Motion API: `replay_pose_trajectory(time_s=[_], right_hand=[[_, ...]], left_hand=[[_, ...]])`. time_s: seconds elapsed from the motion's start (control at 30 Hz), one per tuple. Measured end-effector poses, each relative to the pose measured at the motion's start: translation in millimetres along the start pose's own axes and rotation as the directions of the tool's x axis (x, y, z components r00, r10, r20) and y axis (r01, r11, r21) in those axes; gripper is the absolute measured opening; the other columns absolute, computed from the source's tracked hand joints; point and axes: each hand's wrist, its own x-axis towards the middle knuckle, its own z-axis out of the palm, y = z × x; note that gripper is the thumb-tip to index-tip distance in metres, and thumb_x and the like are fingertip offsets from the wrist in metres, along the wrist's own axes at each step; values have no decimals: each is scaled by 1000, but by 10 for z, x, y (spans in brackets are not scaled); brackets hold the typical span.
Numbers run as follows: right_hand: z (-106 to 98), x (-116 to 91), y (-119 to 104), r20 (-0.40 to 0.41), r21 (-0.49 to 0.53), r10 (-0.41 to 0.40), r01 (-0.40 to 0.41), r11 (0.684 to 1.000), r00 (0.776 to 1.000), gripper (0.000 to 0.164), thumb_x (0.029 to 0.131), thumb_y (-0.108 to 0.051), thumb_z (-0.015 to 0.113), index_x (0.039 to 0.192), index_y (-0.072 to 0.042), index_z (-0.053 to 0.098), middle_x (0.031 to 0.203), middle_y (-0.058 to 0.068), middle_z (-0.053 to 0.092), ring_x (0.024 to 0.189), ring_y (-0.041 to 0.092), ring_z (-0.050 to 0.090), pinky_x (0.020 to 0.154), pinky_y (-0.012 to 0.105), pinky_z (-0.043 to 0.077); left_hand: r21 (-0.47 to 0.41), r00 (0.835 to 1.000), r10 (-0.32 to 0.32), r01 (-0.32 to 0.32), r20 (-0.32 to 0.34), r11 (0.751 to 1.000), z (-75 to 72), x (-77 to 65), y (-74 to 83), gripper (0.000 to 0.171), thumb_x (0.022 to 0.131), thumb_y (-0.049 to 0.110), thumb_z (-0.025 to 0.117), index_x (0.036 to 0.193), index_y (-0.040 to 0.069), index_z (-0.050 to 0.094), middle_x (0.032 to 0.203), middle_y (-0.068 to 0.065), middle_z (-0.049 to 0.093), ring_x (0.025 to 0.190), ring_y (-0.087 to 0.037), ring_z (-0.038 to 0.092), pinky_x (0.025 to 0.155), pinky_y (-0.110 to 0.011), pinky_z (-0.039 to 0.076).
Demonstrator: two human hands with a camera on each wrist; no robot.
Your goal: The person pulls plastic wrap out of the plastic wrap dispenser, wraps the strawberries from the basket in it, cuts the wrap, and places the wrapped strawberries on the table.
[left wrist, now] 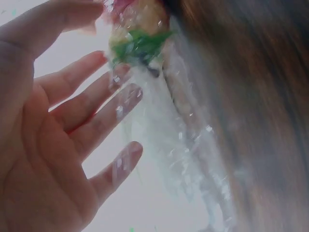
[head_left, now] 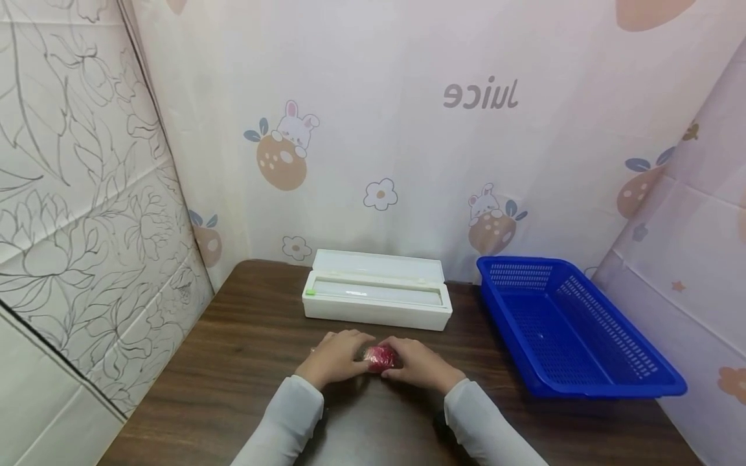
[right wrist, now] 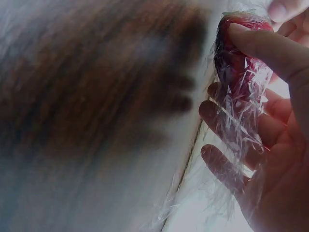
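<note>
A red strawberry [head_left: 380, 358] with green leaves at one end lies between both hands, wrapped in clear cling film [right wrist: 236, 113]. My left hand [head_left: 337, 359] holds its leafy end with the thumb beside it. In the left wrist view the other fingers are spread and fairly straight, with film across their tips. From the other side, my right hand [head_left: 424, 362] pinches the strawberry, its thumb pressed on the red skin. Loose film trails past the fingers in both wrist views. The left wrist view is blurred.
Behind the hands stands a white cling film dispenser [head_left: 375, 314], its lid raised, with a film roll [head_left: 373, 293] inside and a green slider [head_left: 311, 292]. A blue plastic basket [head_left: 606, 390] sits at the right. Patterned sheets close off the dark wooden table [head_left: 233, 362] behind and at the sides.
</note>
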Motion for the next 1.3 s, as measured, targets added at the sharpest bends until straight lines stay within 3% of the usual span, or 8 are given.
replay_pose_trajectory(time_s=[0.17, 0.37, 0.5, 0.63, 0.8, 1.03, 1.17, 1.3], right_hand=[[-25, -13, 7, -25, 49, -21, 23, 999, 999, 50, 87, -28, 80, 129, -13, 59, 114, 2, 67, 100, 11, 62, 86, 33, 54], [-57, -42, -15, -38, 23, -33, 34, 999, 999, 50, 88, -28, 79, 131, -13, 58, 116, 2, 67, 102, 12, 62, 88, 35, 54], [-72, -64, -53, -60, -85, -24, 18, 996, 998, 56, 87, -31, 80, 134, -13, 58, 119, 3, 66, 106, 16, 62, 92, 40, 52], [-79, -77, -96, -137, -247, -36, 1, 969, 990, 61, 85, -28, 81, 138, -11, 55, 124, 6, 66, 112, 23, 61, 96, 47, 46], [-76, -84, -101, -282, -320, -34, -61, 945, 959, 45, 92, -18, 70, 135, -10, 57, 120, 8, 68, 108, 25, 63, 96, 51, 46], [-74, -100, -110, -383, -233, 17, -115, 966, 923, 32, 100, -16, 57, 130, -6, 59, 116, 10, 69, 107, 28, 62, 98, 56, 43], [-67, -104, -133, -437, -161, 79, -165, 973, 896, 23, 103, -17, 54, 121, -8, 63, 114, 10, 69, 111, 30, 61, 99, 58, 40], [-57, -94, -160, -448, -179, 73, -170, 969, 891, 14, 104, -20, 51, 106, -13, 63, 104, 6, 69, 108, 28, 62, 100, 56, 40]], left_hand=[[15, 1000, 17, -17, 7, 1000, 0, -3, 46, 53, 88, 39, 77, 135, 20, 62, 125, 1, 67, 117, -17, 59, 96, -43, 44], [30, 999, 36, -35, -17, 999, 38, 1, 28, 51, 89, 41, 76, 134, 20, 63, 123, 2, 68, 114, -16, 60, 94, -41, 45], [33, 998, 54, -52, -35, 998, 28, 4, 22, 51, 91, 45, 73, 135, 21, 62, 123, 2, 67, 114, -15, 60, 95, -42, 45], [12, 994, 72, -71, -88, 997, -26, 8, 25, 52, 92, 45, 71, 136, 19, 61, 125, 1, 66, 116, -16, 59, 96, -43, 46], [-25, 982, 87, -92, -166, 995, -123, -4, 37, 53, 94, 43, 69, 139, 16, 59, 127, -1, 65, 119, -18, 58, 99, -45, 45], [-73, 970, 81, -101, -229, 992, -185, -2, 76, 55, 96, 44, 66, 143, 17, 57, 135, -2, 62, 125, -20, 56, 102, -47, 43], [-79, 949, 84, -113, -304, 990, -194, 16, 90, 56, 95, 46, 66, 143, 18, 57, 134, 0, 63, 124, -20, 57, 98, -47, 45], [-81, 927, 81, -119, -367, 990, -202, 29, 102, 55, 95, 46, 67, 142, 18, 57, 133, 0, 64, 122, -20, 59, 93, -45, 46]])
